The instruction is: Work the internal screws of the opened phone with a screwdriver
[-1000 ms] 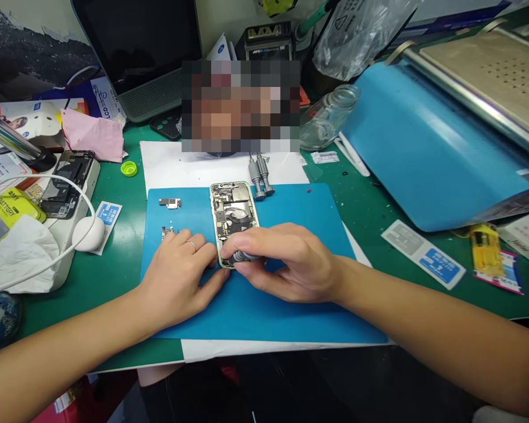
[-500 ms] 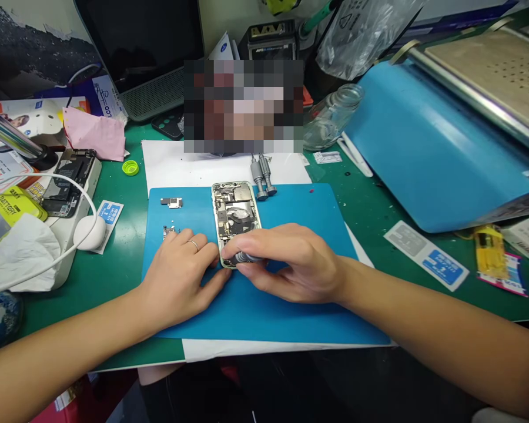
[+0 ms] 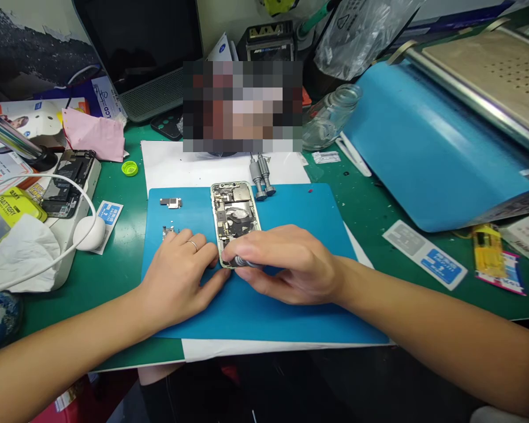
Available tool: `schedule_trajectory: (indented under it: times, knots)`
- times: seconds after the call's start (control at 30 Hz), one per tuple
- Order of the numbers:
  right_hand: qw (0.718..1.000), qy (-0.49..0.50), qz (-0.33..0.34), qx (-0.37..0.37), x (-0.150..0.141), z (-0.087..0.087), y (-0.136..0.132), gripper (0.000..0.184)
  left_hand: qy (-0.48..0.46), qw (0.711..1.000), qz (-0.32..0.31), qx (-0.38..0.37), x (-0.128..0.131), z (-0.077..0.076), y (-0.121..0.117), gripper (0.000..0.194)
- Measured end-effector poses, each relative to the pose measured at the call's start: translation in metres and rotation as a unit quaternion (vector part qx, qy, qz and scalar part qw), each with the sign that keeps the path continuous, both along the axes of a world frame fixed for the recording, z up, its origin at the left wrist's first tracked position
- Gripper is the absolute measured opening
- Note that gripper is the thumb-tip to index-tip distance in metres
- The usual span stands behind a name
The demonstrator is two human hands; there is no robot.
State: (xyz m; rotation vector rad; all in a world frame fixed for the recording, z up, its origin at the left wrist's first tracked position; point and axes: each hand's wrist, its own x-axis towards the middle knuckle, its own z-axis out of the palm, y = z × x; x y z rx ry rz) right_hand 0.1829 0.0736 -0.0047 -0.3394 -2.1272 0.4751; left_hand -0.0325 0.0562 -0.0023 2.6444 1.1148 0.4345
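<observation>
An opened phone (image 3: 239, 214), its inner parts bare, lies on a blue mat (image 3: 264, 320). My left hand (image 3: 180, 267), with a ring on one finger, holds the phone's lower left corner between curled fingers and thumb. Over the bottom end of the phone, my right hand (image 3: 293, 264) is closed around a grey screwdriver (image 3: 242, 262); its tip is hidden by the fingers. Left of the phone are a small metal part (image 3: 171, 202) and other tiny parts (image 3: 167, 230), partly covered by my left fingers. Two more grey screwdrivers (image 3: 258, 176) lie just beyond the phone.
White paper (image 3: 167, 158) lies under the mat. At left are a white charging puck (image 3: 89, 233) with its cable and another phone's inner body (image 3: 68, 182). A glass jar (image 3: 330, 120) lies behind, right of a blurred patch. A blue-covered machine (image 3: 423, 153) fills the right.
The screwdriver has shifted very slightly in my right fingers. Both hands and the phone otherwise stay in place; the whole view has moved a touch.
</observation>
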Motion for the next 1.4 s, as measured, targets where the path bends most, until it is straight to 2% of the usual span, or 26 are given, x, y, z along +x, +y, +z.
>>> schedule_trajectory:
  times: [0.13,0.4,0.7,0.83,0.9,1.0,1.1,1.17,1.2,1.27,1.4]
  knots:
    - [1.000,-0.001,-0.010,-0.011,0.001,-0.001,0.000,0.054,0.003,1.000,0.001,-0.008,0.000,0.000,0.000,0.024]
    - [0.999,-0.008,-0.017,-0.031,-0.001,0.002,-0.001,0.046,0.012,1.000,0.001,-0.015,-0.001,0.001,0.000,0.023]
    - [0.999,0.002,-0.030,0.044,0.001,0.002,-0.001,0.048,0.018,1.000,0.003,-0.007,0.000,0.001,0.000,0.026]
    - [0.993,0.037,-0.105,0.030,0.007,0.004,0.003,0.070,0.023,1.000,-0.002,-0.010,0.000,0.003,0.001,0.027]
    - [0.985,0.058,-0.159,0.024,0.011,0.003,0.009,0.074,0.022,1.000,-0.010,0.003,0.001,0.004,0.000,0.026]
    - [0.966,0.057,-0.254,-0.013,0.019,0.003,0.018,0.064,0.010,0.999,-0.033,0.028,0.001,0.006,-0.002,0.024]
    - [0.938,0.042,-0.341,-0.039,0.027,0.007,0.029,0.041,-0.003,0.996,-0.078,0.038,0.000,0.008,-0.003,0.020]
    - [0.926,0.018,-0.377,-0.020,0.033,0.011,0.036,0.023,-0.011,0.993,-0.115,0.034,0.000,0.008,-0.004,0.018]
    - [0.924,0.005,-0.383,-0.003,0.035,0.014,0.040,0.018,-0.014,0.991,-0.132,0.031,-0.001,0.008,-0.004,0.018]
    - [0.929,-0.029,-0.369,0.030,0.038,0.017,0.046,0.021,-0.016,0.988,-0.154,0.029,-0.001,0.008,-0.003,0.018]
    - [0.949,-0.090,-0.300,0.041,0.038,0.014,0.052,0.029,-0.026,0.985,-0.167,0.033,-0.001,0.008,-0.003,0.017]
